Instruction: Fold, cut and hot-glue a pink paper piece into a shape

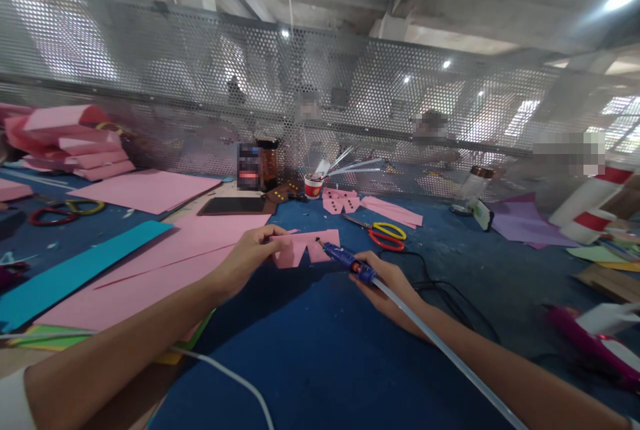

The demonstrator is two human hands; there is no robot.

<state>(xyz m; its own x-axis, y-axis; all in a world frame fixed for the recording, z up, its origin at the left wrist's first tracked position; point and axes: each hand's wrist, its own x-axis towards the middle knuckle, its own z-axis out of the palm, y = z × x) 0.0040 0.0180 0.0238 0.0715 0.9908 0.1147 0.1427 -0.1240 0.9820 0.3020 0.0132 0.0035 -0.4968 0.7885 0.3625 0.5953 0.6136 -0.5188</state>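
Note:
My left hand (pixel 255 255) pinches the left end of a small pink paper piece (pixel 319 247) with a notch in its lower edge. My right hand (pixel 385 285) is closed around a blue glue gun (pixel 345 258), whose tip meets the upper part of that paper. A long clear glue stick (pixel 430 333) runs out of the gun's back end. Behind the paper lies a similar pink piece with dark dots (pixel 341 201), next to folded pink strips (pixel 393 211). Scissors with yellow and red handles (pixel 387 235) rest just beyond the gun.
Large pink sheets (pixel 200 233) and a teal strip (pixel 90 273) cover the left side. A paper cup (pixel 313 187) holding clear sticks stands before a perforated metal screen (pixel 190 83). Black cable (pixel 450 287) lies at right, near a magenta tool (pixel 590 343). Purple paper (pixel 530 220) is farther back.

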